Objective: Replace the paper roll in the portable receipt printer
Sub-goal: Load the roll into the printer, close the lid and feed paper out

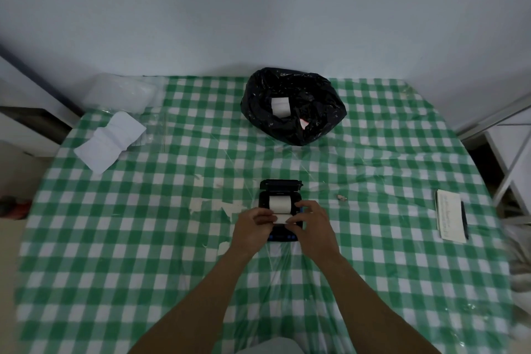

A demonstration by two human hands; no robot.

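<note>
Item: portable receipt printer, black, lying flat on the table just ahead of us, its lid swung open at the far end. In its well sits a white paper roll, and the loose paper end comes toward us over the printer's near lip.

Our left hand pinches the left edge of that paper end between thumb and fingers. Our right hand holds the right edge the same way, with its fingers reaching over the printer's right side. The roll lies just beyond both sets of fingertips, between them.

Further out: a black bin bag, open, with another white roll inside; folded white paper at far left; a notepad with a pen along its right edge.
</note>
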